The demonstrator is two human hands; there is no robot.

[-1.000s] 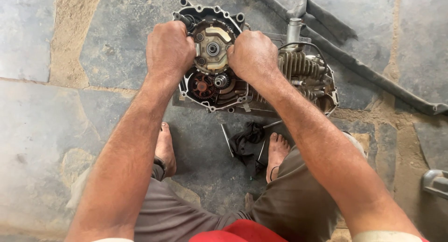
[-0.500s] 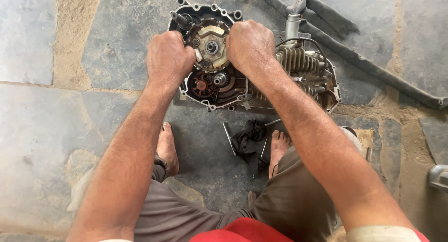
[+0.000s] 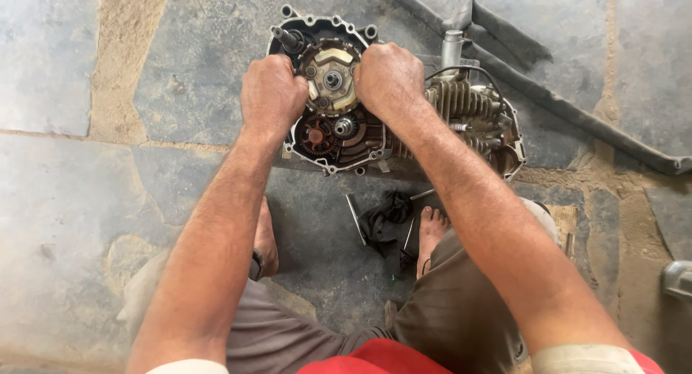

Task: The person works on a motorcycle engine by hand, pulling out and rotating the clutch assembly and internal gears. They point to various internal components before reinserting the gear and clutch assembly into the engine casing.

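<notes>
Gripping the clutch assembly (image 3: pixel 330 77) with both fists, left hand (image 3: pixel 272 93) and right hand (image 3: pixel 389 78) curled tight on either side. It sits in the open engine case (image 3: pixel 339 140) on the stone floor (image 3: pixel 72 201). Hands have barely shifted over the last second, so it's probably not budging yet.

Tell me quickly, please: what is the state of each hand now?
Left hand: closed, gripping the left side of the round clutch assembly in the opened engine.
Right hand: closed, gripping its right side.
</notes>
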